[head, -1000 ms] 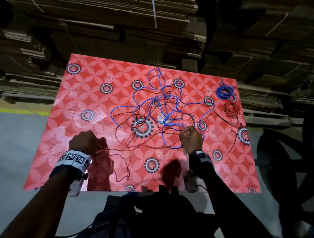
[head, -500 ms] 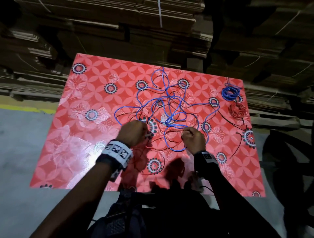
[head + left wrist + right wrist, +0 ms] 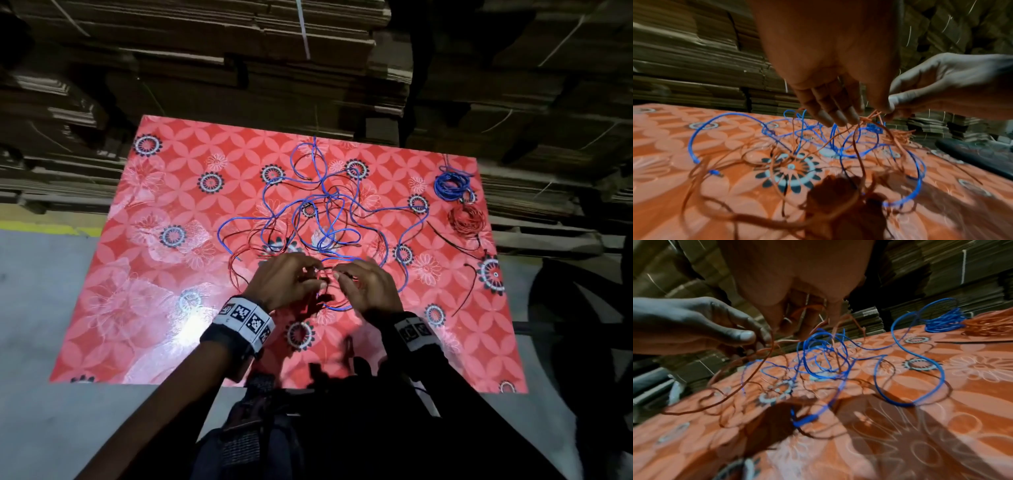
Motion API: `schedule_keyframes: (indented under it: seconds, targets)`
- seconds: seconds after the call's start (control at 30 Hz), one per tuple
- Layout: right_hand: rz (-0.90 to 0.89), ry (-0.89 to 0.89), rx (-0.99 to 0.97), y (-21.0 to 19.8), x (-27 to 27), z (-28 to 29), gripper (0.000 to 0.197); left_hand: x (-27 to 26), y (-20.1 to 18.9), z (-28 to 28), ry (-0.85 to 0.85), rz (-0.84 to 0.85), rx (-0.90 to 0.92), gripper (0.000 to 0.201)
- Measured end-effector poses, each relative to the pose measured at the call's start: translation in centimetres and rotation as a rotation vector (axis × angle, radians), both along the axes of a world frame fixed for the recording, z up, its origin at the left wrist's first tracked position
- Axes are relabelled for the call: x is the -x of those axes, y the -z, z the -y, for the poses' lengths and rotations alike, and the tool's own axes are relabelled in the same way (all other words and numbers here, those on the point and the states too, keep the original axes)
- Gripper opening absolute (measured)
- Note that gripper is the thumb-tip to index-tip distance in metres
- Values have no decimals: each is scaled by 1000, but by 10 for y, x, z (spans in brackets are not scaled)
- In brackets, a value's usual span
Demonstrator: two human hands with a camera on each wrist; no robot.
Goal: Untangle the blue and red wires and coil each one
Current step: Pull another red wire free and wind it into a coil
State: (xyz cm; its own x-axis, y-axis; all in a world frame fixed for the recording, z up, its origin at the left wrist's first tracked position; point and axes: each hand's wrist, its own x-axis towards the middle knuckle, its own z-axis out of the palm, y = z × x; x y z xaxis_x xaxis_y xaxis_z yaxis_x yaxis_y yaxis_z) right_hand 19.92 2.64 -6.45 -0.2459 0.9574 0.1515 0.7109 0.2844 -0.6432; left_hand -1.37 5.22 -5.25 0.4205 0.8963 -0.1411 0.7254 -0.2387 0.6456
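Both hands are right up against each other over the near middle of the red floral tablecloth [image 3: 164,192], working the same spot of the tangle. The left hand [image 3: 281,284] has its fingers curled down, and in the left wrist view its thumb and fingertips [image 3: 840,120] are pinching a little bunch of red wire [image 3: 869,119] that's lifted clear of the cloth. The right hand [image 3: 368,287] meets it from the other side, its thumb and finger closed on that same red wire just beside the left fingertips, so both hands are clamped on red strands and almost touching. From the right wrist camera you can see thin red loops hanging down from the fingers and sweeping out to the left over the cloth. The blue wire [image 3: 322,209] is still a big loose scribble spread over the centre of the cloth, past the hands, with red strands threaded through and under it; one blue loop curls round close under the hands. Over at the far right corner there's a small coiled blue bundle [image 3: 452,185] and right next to it, a bit nearer, a coiled red bundle [image 3: 466,219], both lying flat and well apart from the mess. Stacks of flattened cardboard [image 3: 239,68] fill the background beyond the table. Both wrists carry bands with black-and-white marker tags [image 3: 245,317].
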Motion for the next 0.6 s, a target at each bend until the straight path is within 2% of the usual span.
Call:
schedule_keyframes:
  seconds: [0.13, 0.23, 0.3, 0.47, 0.6]
  targets:
    - [-79, -30, -127, -29, 9, -8, 15, -6, -33, -4, -11, 108, -209, 29]
    - [-158, 3, -158, -52, 4, -20, 17, -2, -52, -11, -5, 143, -350, 25]
    - [-201, 21, -166, -65, -4, -31, 16, 6, -66, -18, -65, 196, -405, 22]
    - [-317, 19, -67, -88, -18, -61, 14, 9, -98, -34, -233, 312, -469, 23]
    - [-381, 75, -89, -108, -17, -80, 8, 3, -125, -41, -314, 489, -476, 11]
